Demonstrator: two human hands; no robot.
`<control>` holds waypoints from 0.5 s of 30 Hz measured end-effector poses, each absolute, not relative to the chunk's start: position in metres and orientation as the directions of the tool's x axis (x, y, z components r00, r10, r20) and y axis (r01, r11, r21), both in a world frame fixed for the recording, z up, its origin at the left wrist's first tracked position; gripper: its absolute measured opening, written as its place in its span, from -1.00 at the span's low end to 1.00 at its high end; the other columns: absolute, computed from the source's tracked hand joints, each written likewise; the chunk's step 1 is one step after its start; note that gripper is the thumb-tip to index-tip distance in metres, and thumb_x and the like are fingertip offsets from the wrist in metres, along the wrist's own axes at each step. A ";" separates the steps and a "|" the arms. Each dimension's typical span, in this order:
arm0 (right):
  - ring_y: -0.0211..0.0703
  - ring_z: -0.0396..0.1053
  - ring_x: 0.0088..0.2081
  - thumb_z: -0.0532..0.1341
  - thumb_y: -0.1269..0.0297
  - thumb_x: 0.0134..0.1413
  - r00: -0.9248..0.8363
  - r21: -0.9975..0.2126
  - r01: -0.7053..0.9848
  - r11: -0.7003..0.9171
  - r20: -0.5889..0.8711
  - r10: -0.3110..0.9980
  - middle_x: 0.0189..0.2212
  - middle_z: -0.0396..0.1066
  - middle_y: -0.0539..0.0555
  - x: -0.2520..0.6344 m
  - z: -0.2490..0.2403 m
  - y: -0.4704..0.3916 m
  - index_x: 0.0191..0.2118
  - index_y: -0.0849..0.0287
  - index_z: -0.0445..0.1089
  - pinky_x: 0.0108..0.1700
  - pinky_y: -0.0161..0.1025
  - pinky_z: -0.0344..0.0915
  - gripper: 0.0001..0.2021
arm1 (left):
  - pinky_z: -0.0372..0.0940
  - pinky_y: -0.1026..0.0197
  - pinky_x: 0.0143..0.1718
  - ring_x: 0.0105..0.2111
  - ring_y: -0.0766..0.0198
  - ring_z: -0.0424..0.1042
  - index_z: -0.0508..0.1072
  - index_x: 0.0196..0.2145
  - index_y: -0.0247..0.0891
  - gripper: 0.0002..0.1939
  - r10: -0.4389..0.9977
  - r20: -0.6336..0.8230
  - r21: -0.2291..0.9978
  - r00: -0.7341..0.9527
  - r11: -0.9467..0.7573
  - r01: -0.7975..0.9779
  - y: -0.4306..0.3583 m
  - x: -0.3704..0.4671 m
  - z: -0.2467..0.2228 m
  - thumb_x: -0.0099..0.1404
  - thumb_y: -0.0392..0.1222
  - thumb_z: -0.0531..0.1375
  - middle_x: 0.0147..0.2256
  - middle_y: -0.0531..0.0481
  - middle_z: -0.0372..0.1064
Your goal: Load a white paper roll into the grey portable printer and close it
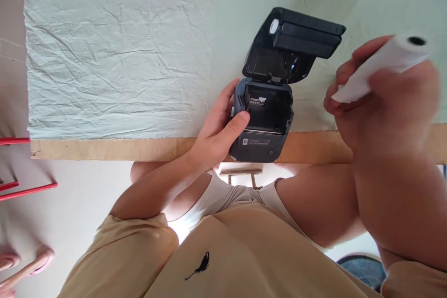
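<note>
A dark portable label printer (260, 146) sits at the table's front edge, its lid (296, 39) swung up and back on the hinge. Inside, the roll compartment holds no roll; a printed sticker shows on its inner wall. My left hand (223, 132) grips the printer's left side, thumb over the compartment rim. Off to the right and raised above the table, my right hand (387, 93) is wrapped around a white paper roll (387, 63). The roll is tilted, with the dark hole of its core facing up and right. Motion blurs this hand slightly.
A wrinkled pale cloth (118, 51) covers the table, whose wooden front edge (104, 149) is bare. Red metal bars (30, 191) stand at the left on the floor. Another person's feet (40, 260) show at lower left. A dark round object (363, 270) lies at lower right.
</note>
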State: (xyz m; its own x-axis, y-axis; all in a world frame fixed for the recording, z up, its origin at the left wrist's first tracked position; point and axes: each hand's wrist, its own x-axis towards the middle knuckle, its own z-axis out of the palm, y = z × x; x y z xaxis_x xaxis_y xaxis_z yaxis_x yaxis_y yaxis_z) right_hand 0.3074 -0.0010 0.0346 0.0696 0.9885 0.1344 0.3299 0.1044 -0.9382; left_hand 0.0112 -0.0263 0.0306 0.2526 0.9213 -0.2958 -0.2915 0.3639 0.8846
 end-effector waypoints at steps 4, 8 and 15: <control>0.09 0.63 -0.19 0.57 -0.04 0.45 0.011 -0.761 0.622 0.185 0.245 0.970 -0.20 0.61 0.06 0.302 0.022 -0.009 0.01 -0.09 0.65 -0.12 0.19 0.69 -0.76 | 0.72 -0.18 0.38 0.43 -0.26 0.77 0.57 0.46 0.04 -0.20 0.925 -0.272 0.900 0.265 0.342 -0.269 -0.026 0.011 0.032 0.53 0.50 0.59 0.38 -0.19 0.76; 0.25 0.72 0.04 0.60 -0.02 0.44 -0.111 -0.609 0.746 0.269 0.284 0.952 -0.10 0.70 0.14 0.300 0.019 -0.010 0.06 -0.10 0.70 0.04 0.26 0.76 -0.75 | 0.72 -0.21 0.41 0.54 -0.33 0.69 0.57 0.49 0.05 -0.15 0.927 -0.260 0.904 0.271 0.332 -0.268 -0.025 0.011 0.029 0.50 0.52 0.60 0.38 -0.19 0.75; 0.32 0.79 0.18 0.68 -0.08 0.40 -0.093 -0.594 0.774 0.218 0.233 0.968 0.25 0.77 0.13 0.304 0.022 -0.014 0.41 -0.27 0.61 0.15 0.27 0.79 -0.41 | 0.74 -0.15 0.35 0.44 -0.23 0.77 0.60 0.41 0.03 -0.28 0.929 -0.238 0.902 0.284 0.320 -0.290 -0.025 0.010 0.032 0.57 0.45 0.59 0.33 -0.15 0.79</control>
State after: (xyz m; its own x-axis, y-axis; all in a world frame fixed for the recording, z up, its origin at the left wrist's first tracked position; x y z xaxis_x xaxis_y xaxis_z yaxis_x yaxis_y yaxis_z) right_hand 0.3035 -0.0135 0.0218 -0.0934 0.9680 0.2330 0.7743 0.2177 -0.5942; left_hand 0.0105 -0.0252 0.0318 0.2838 0.9288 -0.2384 -0.2903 0.3202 0.9018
